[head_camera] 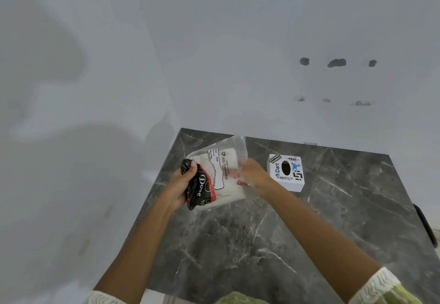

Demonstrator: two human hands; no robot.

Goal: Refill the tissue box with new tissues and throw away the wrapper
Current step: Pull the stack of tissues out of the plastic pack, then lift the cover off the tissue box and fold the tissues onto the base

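A plastic tissue pack (220, 175), clear with black, red and white print, lies on the dark marble table (262, 244) near its far left corner. White tissues show through the clear wrapper. My left hand (177, 186) grips the pack's black printed left end. My right hand (253, 176) clutches the clear right side of the wrapper, whose top edge sticks up loosely. A white tissue box (287, 172) with stickers and an oval hole on top stands just right of my right hand, apart from the pack.
White walls meet at the corner behind and to the left of the table. A dark handle (426, 226) sticks out at the table's right edge. Bare marble lies in front of and to the right of the box.
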